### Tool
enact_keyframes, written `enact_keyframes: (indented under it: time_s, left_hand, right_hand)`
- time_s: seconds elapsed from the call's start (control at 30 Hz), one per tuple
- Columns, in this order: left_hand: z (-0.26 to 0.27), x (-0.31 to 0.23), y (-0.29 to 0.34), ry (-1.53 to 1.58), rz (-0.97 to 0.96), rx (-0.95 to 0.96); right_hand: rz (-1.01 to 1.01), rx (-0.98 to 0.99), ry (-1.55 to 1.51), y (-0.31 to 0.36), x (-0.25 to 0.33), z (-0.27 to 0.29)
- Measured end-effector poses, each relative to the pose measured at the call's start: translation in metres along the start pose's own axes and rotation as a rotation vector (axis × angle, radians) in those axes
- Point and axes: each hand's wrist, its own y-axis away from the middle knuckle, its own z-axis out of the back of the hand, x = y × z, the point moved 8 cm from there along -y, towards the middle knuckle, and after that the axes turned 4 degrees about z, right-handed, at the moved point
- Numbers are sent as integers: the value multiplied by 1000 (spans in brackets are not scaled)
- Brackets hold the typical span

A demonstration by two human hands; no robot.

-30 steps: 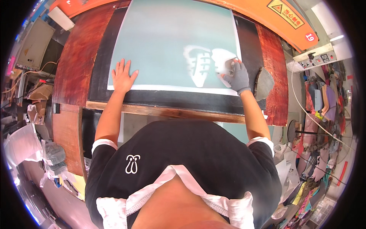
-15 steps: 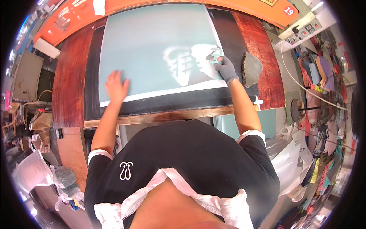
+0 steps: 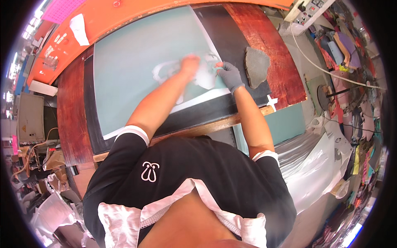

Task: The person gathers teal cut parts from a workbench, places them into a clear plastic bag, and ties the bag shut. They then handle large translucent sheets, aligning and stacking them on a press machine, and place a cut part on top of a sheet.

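A pale blue-green sheet (image 3: pixel 136 58) lies over a white layer on a black board, with white cut-out shapes (image 3: pixel 205 76) showing near its right side. My bare left hand (image 3: pixel 190 66) is over these shapes, smeared by motion, so its fingers cannot be made out. Beside it, my right hand (image 3: pixel 230 77) wears a grey glove with bare fingertips. Its thumb and forefinger pinch what looks like a small pale green scrap (image 3: pixel 217 71) at the shapes' right edge.
A flat grey slab (image 3: pixel 256 66) rests on the board to the right. Reddish-brown wood (image 3: pixel 74 111) flanks the black board (image 3: pixel 206 118). An orange machine beam (image 3: pixel 128 14) crosses the far side. Coloured scraps (image 3: pixel 351 58) are heaped at right, with clear plastic (image 3: pixel 310 161) below.
My left hand has moved right, from the sheet's left part to the cut shapes. My right hand stays by the shapes' right side. The whole view has turned and shifted somewhat.
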Motion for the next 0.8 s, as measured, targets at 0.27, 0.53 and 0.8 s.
enact_keyframes:
  time_s: [0.27, 0.53, 0.8]
  left_hand:
    - [40, -37, -2, -602, -1, -45]
    - [61, -25, 143, -903, -781, -154]
    - [180, 80, 225, -1203, -183, -497]
  right_hand:
    - [-17, 42, 294, 8, 11, -5]
    - [545, -341, 774, 74, 46, 70]
    - [343, -375, 1049, -3, 55, 140]
